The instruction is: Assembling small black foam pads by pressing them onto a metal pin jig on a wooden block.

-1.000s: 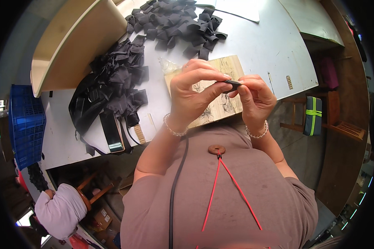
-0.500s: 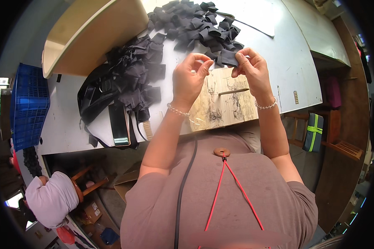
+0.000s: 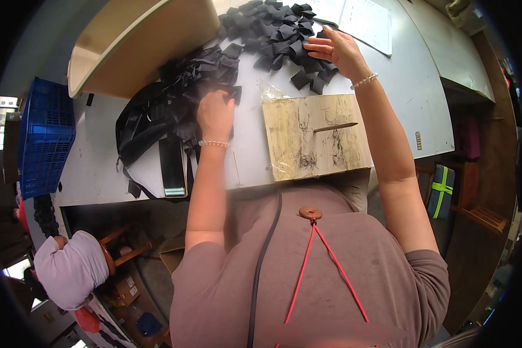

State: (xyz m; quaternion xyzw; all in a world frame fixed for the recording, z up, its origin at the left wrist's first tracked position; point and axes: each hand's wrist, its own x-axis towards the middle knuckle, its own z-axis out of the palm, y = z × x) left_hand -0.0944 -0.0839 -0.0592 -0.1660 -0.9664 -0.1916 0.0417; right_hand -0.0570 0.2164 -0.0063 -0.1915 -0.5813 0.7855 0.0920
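Black fabric scraps cover the far part of the grey worktop [image 3: 400,98] in two heaps. We see the right hand [image 3: 337,51] spread flat, fingers open, resting on the farther heap of small black pieces [image 3: 272,29], with a bead bracelet [image 3: 364,81] at the wrist. The left hand [image 3: 216,113] lies on the nearer heap of black strips [image 3: 200,69], knuckles up and fingers curled into the cloth; we cannot tell whether it grips a strip. A second bead bracelet [image 3: 213,142] circles this wrist. Between the two forearms lies a scratched wooden board [image 3: 313,136], reaching the near edge of the worktop, with a thin dark pointed tool [image 3: 335,126] resting on it and a crumpled clear plastic bag [image 3: 272,91] just beyond its far edge. Left of the left forearm, a black bag with straps [image 3: 142,127] lies beside a flat dark rectangular object [image 3: 173,168]. A tan tub [image 3: 139,40] stands at the far left, a blue crate [image 3: 43,139] below the worktop's left edge, and white paper [image 3: 365,20] at the far right.
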